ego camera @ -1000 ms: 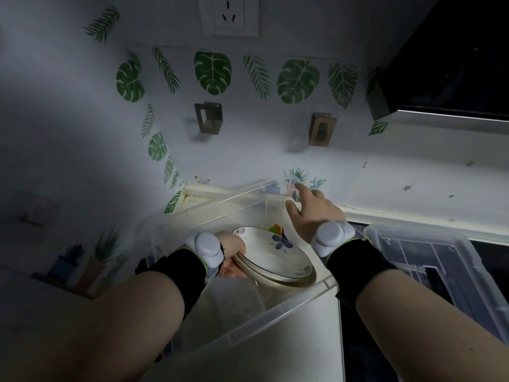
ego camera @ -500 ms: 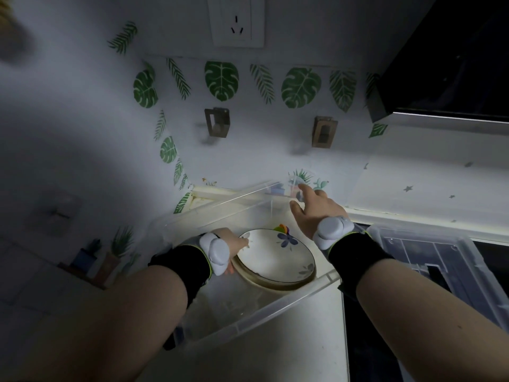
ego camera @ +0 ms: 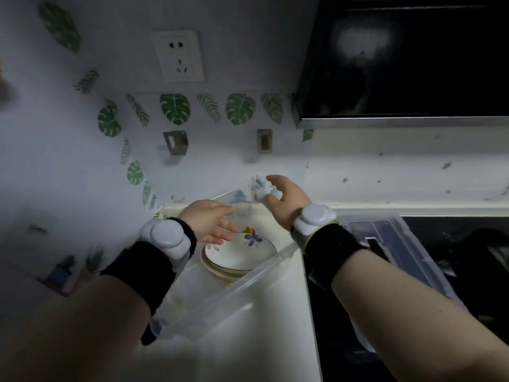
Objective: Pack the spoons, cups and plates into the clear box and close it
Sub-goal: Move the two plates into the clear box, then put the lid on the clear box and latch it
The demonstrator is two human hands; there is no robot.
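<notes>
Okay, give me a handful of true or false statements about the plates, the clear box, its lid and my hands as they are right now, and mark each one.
1. The plates lie inside the clear box. True.
2. The left hand grips a plate. False: it is open above the plates and holds nothing.
3. The lid is on the box. False: it lies to the right of the box, which is open on top.
4. The right hand is open with its fingers spread. True.
5. A wall socket is on the wall above the box. True.
</notes>
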